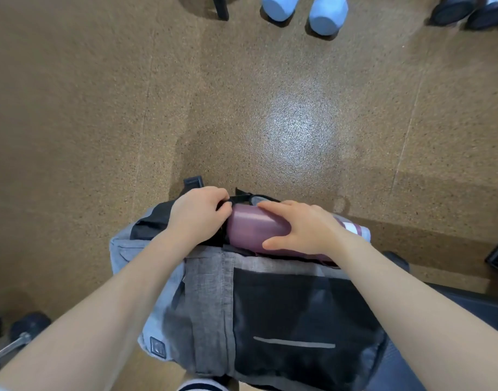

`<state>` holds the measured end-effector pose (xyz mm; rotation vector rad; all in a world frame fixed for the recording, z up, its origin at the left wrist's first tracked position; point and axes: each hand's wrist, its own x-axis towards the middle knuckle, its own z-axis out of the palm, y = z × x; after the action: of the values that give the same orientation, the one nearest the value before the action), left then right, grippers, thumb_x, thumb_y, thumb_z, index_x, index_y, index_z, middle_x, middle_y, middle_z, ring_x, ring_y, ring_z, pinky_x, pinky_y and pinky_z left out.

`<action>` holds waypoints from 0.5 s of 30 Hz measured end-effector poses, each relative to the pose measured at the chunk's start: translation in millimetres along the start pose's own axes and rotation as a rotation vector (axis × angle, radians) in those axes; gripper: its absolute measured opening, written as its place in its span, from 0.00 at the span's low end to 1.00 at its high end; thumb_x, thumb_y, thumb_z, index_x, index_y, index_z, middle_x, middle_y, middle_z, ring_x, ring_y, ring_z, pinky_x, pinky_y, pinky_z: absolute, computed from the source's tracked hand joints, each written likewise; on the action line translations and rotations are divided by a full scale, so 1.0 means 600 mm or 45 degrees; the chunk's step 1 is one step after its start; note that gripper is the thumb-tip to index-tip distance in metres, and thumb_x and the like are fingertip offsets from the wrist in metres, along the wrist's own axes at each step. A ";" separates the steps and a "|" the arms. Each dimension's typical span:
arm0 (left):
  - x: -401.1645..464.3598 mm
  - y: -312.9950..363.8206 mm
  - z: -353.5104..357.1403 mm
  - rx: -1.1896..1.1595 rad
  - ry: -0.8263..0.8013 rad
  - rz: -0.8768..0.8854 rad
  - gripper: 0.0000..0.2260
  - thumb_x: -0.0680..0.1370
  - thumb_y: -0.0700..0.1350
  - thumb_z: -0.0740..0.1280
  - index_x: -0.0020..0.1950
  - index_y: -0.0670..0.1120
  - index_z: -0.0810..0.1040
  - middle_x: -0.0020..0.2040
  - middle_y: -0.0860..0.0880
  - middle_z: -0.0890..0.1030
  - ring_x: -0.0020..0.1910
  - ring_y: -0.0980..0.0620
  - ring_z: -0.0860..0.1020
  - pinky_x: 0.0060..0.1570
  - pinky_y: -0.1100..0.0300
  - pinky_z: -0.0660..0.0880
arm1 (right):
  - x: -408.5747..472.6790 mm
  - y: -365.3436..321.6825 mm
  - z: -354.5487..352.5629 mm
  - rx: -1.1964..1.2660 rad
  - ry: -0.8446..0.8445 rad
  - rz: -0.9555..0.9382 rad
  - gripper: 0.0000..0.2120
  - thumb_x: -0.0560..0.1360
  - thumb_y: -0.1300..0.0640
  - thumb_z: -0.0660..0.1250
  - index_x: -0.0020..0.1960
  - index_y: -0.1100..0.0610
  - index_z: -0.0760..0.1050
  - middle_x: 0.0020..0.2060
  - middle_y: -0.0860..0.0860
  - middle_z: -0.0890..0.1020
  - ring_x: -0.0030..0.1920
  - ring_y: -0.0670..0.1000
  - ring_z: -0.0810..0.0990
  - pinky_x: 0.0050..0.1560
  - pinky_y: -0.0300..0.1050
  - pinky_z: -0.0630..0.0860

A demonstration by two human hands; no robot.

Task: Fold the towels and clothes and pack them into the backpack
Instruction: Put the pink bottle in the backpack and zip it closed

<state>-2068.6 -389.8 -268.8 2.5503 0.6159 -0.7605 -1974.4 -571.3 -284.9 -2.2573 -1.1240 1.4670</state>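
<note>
Maroon fabric, rolled into a bundle (pixel 259 230) with a white-striped end toward the right, is seen lying across the open mouth of the grey-and-black backpack (pixel 211 300), its long axis running left to right. The backpack is propped directly below the head camera, on the floor as far as can be told. The right hand (pixel 301 230) is laid over the roll, fingers spread and fairly straight, pressing it down. The left hand (pixel 197 213), at the roll's left end, is curled round a black strap (pixel 238 199) at the opening's rim. A downward push into the compartment seems called for.
</note>
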 end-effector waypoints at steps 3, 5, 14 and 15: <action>-0.017 0.006 -0.003 0.016 -0.014 0.004 0.10 0.78 0.49 0.59 0.51 0.46 0.78 0.48 0.48 0.79 0.51 0.47 0.76 0.40 0.59 0.64 | -0.005 -0.019 0.022 -0.163 0.067 -0.011 0.36 0.70 0.36 0.65 0.73 0.41 0.56 0.66 0.50 0.71 0.64 0.56 0.71 0.60 0.52 0.67; -0.029 0.010 0.003 0.017 -0.039 0.019 0.10 0.78 0.49 0.60 0.49 0.45 0.77 0.46 0.48 0.79 0.50 0.46 0.76 0.40 0.57 0.66 | -0.015 -0.028 0.051 -0.312 0.178 -0.018 0.36 0.68 0.37 0.67 0.73 0.43 0.59 0.65 0.53 0.73 0.62 0.58 0.72 0.59 0.54 0.68; -0.034 0.036 0.013 0.186 0.030 0.012 0.12 0.78 0.50 0.58 0.53 0.44 0.75 0.50 0.47 0.78 0.51 0.46 0.76 0.40 0.57 0.65 | 0.009 0.000 0.040 -0.093 0.100 -0.116 0.37 0.69 0.38 0.68 0.72 0.49 0.60 0.66 0.51 0.73 0.63 0.56 0.73 0.60 0.49 0.69; -0.031 0.038 0.012 0.248 0.026 0.027 0.12 0.79 0.50 0.57 0.53 0.44 0.75 0.50 0.47 0.78 0.51 0.45 0.76 0.41 0.57 0.65 | 0.013 -0.001 0.035 -0.026 0.080 -0.091 0.37 0.68 0.38 0.69 0.71 0.49 0.61 0.65 0.50 0.73 0.63 0.55 0.73 0.60 0.49 0.70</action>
<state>-2074.1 -417.5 -257.7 2.7394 0.5440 -0.8248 -1990.9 -569.9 -299.7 -2.2356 -1.1927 1.3539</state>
